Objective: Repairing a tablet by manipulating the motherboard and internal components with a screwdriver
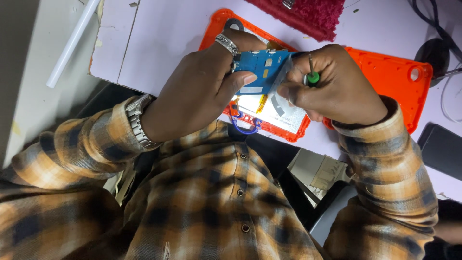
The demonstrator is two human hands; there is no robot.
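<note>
My left hand grips a blue circuit board by its left edge, thumb on its face; a ring and a metal wristwatch are on that hand and wrist. My right hand pinches the board's right edge and holds a small screwdriver with a green handle. Below the board lies an open tablet in an orange rubber case, its white inner panel lit, with a yellow flex strip showing.
A second orange case part lies to the right on the white table. A dark red cloth sits at the back, black cables and a round black object at far right, a dark phone nearby.
</note>
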